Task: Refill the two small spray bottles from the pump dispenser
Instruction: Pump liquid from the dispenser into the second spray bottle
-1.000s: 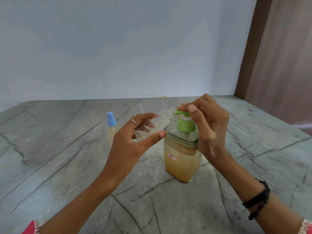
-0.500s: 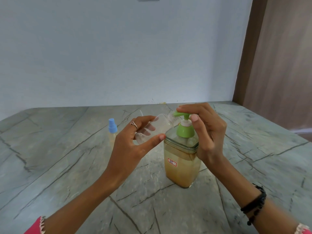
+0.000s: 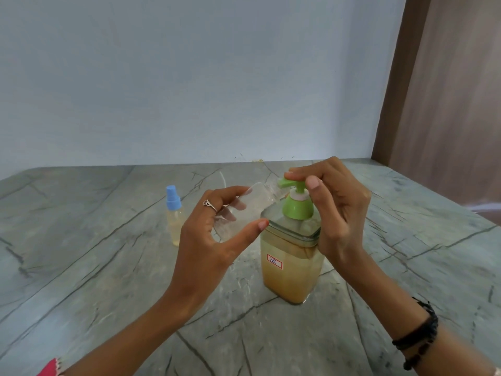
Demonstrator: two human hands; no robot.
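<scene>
A square clear pump dispenser [image 3: 291, 272] with amber liquid and a green pump head [image 3: 296, 203] stands on the stone counter [image 3: 108, 280]. My left hand [image 3: 214, 240] grips an uncapped clear small bottle [image 3: 245, 210], tilted with its mouth under the green nozzle. My right hand [image 3: 336, 210] curls over the pump head, fingers on top and thumb beside the stem. A second small spray bottle [image 3: 174, 217] with a blue cap and pale yellow liquid stands upright to the left.
A thin white tube [image 3: 222, 178] lies on the counter behind the clear bottle. A pale wall closes the back, and a brown wooden panel [image 3: 447, 104] stands at the right. The counter's right edge runs diagonally.
The pump head has risen from its pressed-down position. Both hands keep their hold; the view tilted up slightly.
</scene>
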